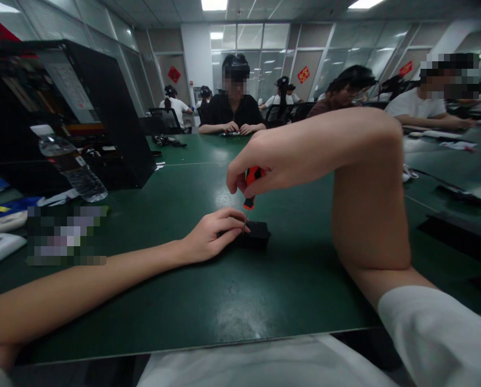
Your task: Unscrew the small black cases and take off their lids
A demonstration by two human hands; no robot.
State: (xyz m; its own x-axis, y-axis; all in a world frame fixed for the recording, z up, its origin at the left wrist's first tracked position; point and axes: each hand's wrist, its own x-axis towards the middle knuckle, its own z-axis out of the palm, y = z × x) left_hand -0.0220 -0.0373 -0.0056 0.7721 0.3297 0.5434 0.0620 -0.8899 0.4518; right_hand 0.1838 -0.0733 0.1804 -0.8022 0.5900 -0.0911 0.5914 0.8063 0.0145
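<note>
A screwdriver [249, 203] with a red and black handle stands nearly upright, its thin shaft pointing down. My right hand [260, 161] grips the handle from above, wrist bent and elbow raised. Under the tip lies a small black box-shaped part [259, 235] on the green table. My left hand [216, 234] holds this part at its left end, fingers closed around it and close to the shaft. Exactly where the tip meets the part is hidden by the left fingertips.
The green table [184, 301] spreads around the hands. At the left stand a black computer case [115, 118] and a tilted water bottle [69, 164]. A white computer mouse [2, 250] lies at the left edge. Black strips [458, 236] lie at the right. A person [234, 107] sits opposite.
</note>
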